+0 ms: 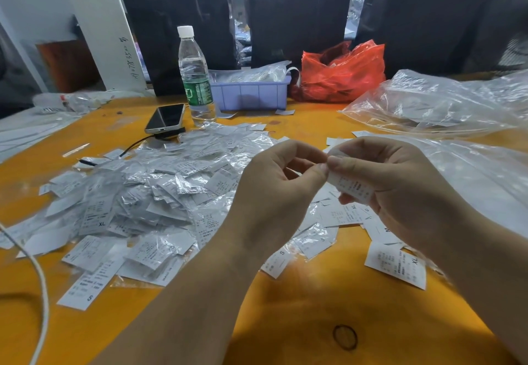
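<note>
My right hand (400, 193) grips a small white size label (354, 189) while my left hand (274, 193) pinches its top edge.

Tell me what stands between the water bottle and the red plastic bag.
A lilac plastic bin, holding clear packets, stands between the water bottle and the red bag; the head view shows it.

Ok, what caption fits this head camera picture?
The left hand and right hand pinch a white label over a label pile on an orange table.
</note>
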